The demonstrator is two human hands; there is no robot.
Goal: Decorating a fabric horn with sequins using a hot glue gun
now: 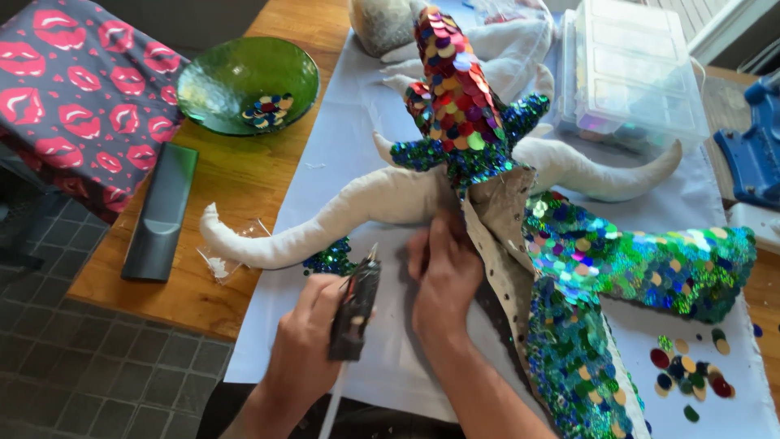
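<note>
Left hand (313,337) gripped glue gun (355,310); right hand (443,284) pressed flat on sequined octopus (479,162). White cloth (357,138) over wooden table (236,179), tiled floor (73,366); green bowl (248,85) at ten o'clock.

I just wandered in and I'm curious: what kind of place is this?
Probably a home craft table. A stuffed fabric creature half covered in sequins lies on a white sheet, the left hand holds a glue gun, and a green glass bowl holds loose sequins.

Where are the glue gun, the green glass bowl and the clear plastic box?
Glue gun (355,313), head view, on its dark body in the left hand (305,341).
Green glass bowl (219,81), head view, on its bare inner wall.
Clear plastic box (634,73), head view, on its lid.
</note>
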